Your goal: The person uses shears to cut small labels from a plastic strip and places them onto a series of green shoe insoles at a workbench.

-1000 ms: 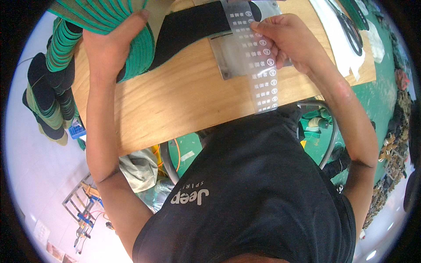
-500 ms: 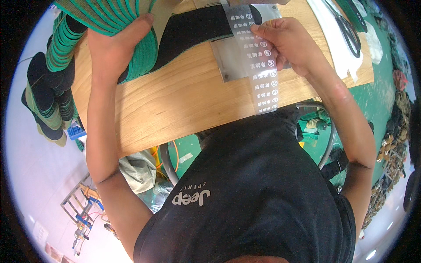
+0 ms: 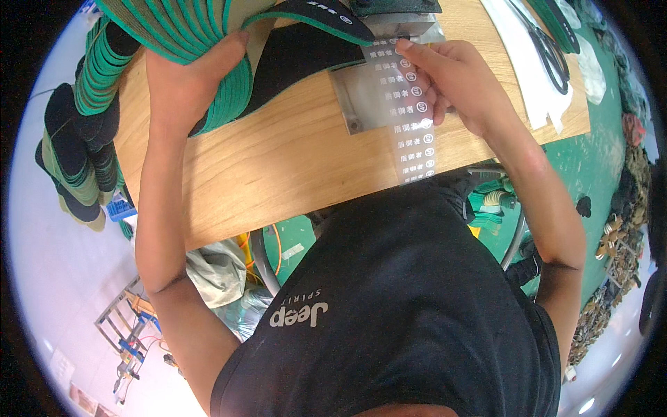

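My left hand (image 3: 184,87) is closed around a thick fanned stack of green-edged insoles (image 3: 174,31) at the upper left. From this stack one black-topped insole (image 3: 323,17) with white printed marks curves out to the right. Under it, another black insole (image 3: 309,62) reaches toward a metal plate (image 3: 358,108). My right hand (image 3: 462,80) pinches a clear strip of transfer labels (image 3: 411,149) with white print. The strip runs over the plate and hangs down past the table's near edge. Just beyond the plate sits a black block with a metal face (image 3: 396,8), partly cut off.
On the wooden table's (image 3: 278,167) right lie black-handled scissors (image 3: 549,59) on white sheets (image 3: 517,62). More stacked insoles stand at the left edge (image 3: 104,76). A metal-framed stool (image 3: 260,257) is below the table. Heaped material (image 3: 604,306) lines the floor at right.
The printed insole's end has come off the plate and bent up to the left. The strip has shifted slightly toward me with my right hand. The black block now shows beyond the plate.
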`<state>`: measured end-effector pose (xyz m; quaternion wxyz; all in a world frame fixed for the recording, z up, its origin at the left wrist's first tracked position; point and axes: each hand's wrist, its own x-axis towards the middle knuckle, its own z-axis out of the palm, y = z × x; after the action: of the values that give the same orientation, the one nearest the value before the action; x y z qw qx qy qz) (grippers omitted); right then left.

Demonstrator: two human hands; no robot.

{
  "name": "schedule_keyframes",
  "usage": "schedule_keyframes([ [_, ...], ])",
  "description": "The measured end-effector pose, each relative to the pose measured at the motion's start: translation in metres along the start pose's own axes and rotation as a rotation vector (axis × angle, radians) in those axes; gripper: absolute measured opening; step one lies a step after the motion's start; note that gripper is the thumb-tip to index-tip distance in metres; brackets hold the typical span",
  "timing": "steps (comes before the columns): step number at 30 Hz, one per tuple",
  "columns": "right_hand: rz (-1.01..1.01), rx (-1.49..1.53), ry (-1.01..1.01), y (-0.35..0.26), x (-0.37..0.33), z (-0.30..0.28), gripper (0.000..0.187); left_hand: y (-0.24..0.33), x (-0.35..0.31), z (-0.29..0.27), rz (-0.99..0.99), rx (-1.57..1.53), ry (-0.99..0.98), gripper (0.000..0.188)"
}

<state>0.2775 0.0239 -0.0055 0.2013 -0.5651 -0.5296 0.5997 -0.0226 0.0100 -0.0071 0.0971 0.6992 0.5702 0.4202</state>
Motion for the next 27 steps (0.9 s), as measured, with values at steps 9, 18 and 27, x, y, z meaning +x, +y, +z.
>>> schedule_keyframes([
  [9,-0.049,-0.001,-0.070,0.002,0.002,-0.007,0.039,-0.004,-0.003,-0.001,-0.020,0.076,-0.027,0.040],
  [18,-0.277,0.027,-0.069,0.016,-0.018,-0.015,0.017,0.023,-0.011,-0.005,-0.106,-0.028,-0.060,0.023],
  [27,-0.529,-0.561,0.248,-0.039,0.105,-0.167,0.020,0.042,-0.014,0.002,0.051,0.368,-0.397,0.071],
])
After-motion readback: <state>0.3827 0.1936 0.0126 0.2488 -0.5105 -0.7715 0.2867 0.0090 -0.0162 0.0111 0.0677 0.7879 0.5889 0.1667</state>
